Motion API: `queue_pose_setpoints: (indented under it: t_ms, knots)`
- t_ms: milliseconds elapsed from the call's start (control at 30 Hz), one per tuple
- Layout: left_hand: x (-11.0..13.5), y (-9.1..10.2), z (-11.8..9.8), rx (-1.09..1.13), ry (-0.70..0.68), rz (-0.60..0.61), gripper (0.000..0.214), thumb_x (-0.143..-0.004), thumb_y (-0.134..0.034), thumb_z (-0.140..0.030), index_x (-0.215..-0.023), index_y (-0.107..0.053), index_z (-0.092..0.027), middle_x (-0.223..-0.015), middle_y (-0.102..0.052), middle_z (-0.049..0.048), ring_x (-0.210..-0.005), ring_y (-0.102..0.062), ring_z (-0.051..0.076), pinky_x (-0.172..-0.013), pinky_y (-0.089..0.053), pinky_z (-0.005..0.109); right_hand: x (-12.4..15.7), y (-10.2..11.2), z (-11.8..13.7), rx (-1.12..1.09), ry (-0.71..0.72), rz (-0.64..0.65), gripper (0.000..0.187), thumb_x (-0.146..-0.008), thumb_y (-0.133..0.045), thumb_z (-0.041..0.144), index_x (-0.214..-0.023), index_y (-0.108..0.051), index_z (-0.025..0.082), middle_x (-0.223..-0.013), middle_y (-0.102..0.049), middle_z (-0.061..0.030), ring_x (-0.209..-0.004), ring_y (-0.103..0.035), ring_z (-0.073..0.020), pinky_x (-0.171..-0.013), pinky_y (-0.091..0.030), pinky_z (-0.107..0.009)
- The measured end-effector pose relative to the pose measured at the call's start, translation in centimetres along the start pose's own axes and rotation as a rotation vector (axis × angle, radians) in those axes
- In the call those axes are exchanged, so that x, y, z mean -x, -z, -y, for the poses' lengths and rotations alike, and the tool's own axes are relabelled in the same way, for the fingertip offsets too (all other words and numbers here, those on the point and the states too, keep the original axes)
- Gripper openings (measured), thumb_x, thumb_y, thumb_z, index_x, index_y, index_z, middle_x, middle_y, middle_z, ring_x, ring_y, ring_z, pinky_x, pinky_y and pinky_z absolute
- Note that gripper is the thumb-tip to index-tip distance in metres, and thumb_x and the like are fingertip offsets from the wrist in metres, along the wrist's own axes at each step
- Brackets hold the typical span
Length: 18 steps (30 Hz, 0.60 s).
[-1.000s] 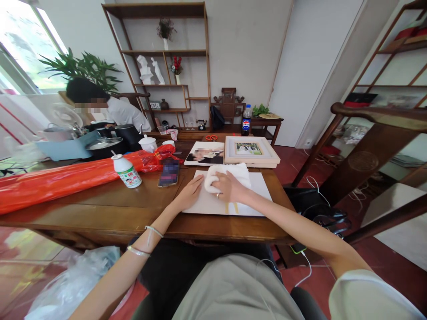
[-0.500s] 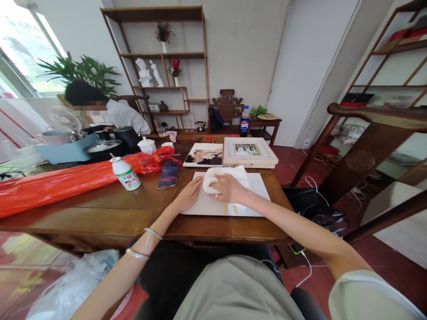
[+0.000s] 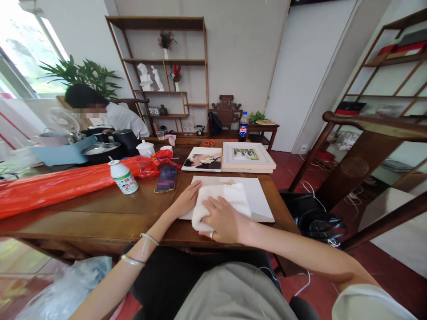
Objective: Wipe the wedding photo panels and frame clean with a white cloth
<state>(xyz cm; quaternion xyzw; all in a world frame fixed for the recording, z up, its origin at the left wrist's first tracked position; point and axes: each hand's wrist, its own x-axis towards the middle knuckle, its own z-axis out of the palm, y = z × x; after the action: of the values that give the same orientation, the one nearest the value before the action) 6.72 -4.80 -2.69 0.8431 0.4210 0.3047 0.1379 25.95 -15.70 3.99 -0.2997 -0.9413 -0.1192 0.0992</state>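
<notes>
A flat white board (image 3: 261, 200) lies on the wooden table in front of me, with a small yellowish mark near its far edge. My left hand (image 3: 186, 200) rests flat on the board's left side, fingers stretched out. Under my right hand (image 3: 226, 221) is a folded white towel (image 3: 239, 198). The fingers press on the towel and its near edge is gripped by the thumb side. The towel covers much of the board's middle and hangs over its near edge.
Behind the board lie a photo panel (image 3: 202, 159) and a white framed picture (image 3: 267, 160). A phone (image 3: 166, 178), a white bottle (image 3: 123, 177) and red plastic wrapping (image 3: 76, 181) are to the left. A cola bottle (image 3: 243, 126) stands behind. Another person (image 3: 125, 119) sits at far left.
My right hand has pulled the towel toward me, from the board's far middle to its near edge. The towel looks more spread out. My left hand stays on the board's left side.
</notes>
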Motion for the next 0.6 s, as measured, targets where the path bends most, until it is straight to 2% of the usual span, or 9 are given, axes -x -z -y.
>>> queue_pose_setpoints:
  t_ms: [67, 233, 300, 367, 533, 600]
  knots:
    - [0.0, 0.0, 0.0, 0.002, -0.002, 0.004, 0.047, -0.089, -0.029, -0.027, -0.129, -0.044, -0.01, -0.14, -0.039, 0.0134, -0.13, -0.036, 0.023, -0.109, -0.027, 0.043, -0.1, 0.0, -0.6, -0.01, 0.012, 0.002, 0.04, -0.084, -0.045, 0.05, -0.093, -0.066, 0.018, -0.115, -0.055, -0.016, -0.111, -0.046, -0.0315, -0.089, -0.036, -0.045]
    - [-0.1, 0.0, -0.1, 0.036, 0.001, 0.0, 0.046, -0.088, -0.032, -0.029, -0.129, -0.046, -0.013, -0.14, -0.04, 0.0128, -0.13, -0.035, 0.024, -0.109, -0.027, 0.044, -1.8, -1.0, -4.5, -0.009, -0.045, 0.025, 0.036, -0.085, -0.046, 0.045, -0.103, -0.063, 0.019, -0.114, -0.057, -0.0141, -0.113, -0.047, -0.0289, -0.09, -0.037, -0.043]
    - [-0.1, 0.1, -0.2, 0.038, 0.004, 0.008, 0.046, -0.087, -0.033, -0.027, -0.129, -0.045, -0.014, -0.14, -0.04, 0.012, -0.131, -0.034, 0.024, -0.11, -0.026, 0.044, -2.3, -1.3, -5.3, 0.005, -0.065, 0.043, 0.037, -0.085, -0.046, 0.044, -0.104, -0.063, 0.018, -0.114, -0.057, -0.0149, -0.112, -0.048, -0.0293, -0.09, -0.037, -0.044]
    - [-0.1, 0.2, -0.2, 0.044, -0.002, 0.012, 0.046, -0.087, -0.033, -0.027, -0.129, -0.046, -0.013, -0.14, -0.041, 0.012, -0.131, -0.034, 0.024, -0.11, -0.026, 0.044, -2.4, -1.4, -4.8, 0.022, -0.062, 0.053, 0.036, -0.085, -0.046, 0.042, -0.104, -0.063, 0.017, -0.114, -0.056, -0.016, -0.111, -0.048, -0.0307, -0.089, -0.037, -0.045]
    - [0.0, 0.4, 0.0, 0.058, -0.024, 0.023, 0.046, -0.085, -0.037, -0.028, -0.127, -0.049, -0.014, -0.139, -0.041, 0.0109, -0.13, -0.036, 0.024, -0.109, -0.028, 0.041, -0.7, -0.6, -0.3, 0.017, 0.06, 0.037, 0.028, -0.077, -0.055, 0.035, -0.098, -0.065, 0.018, -0.117, -0.054, -0.0164, -0.113, -0.044, -0.0333, -0.088, -0.037, -0.047]
    - [0.1, 0.4, 0.1, 0.055, -0.008, 0.026, 0.048, -0.085, -0.037, -0.028, -0.13, -0.046, -0.014, -0.14, -0.04, 0.0106, -0.13, -0.035, 0.024, -0.109, -0.029, 0.042, -0.1, -0.2, 0.8, -0.014, 0.093, 0.02, 0.029, -0.077, -0.055, 0.036, -0.098, -0.065, 0.019, -0.117, -0.054, -0.0162, -0.113, -0.045, -0.0332, -0.088, -0.037, -0.046]
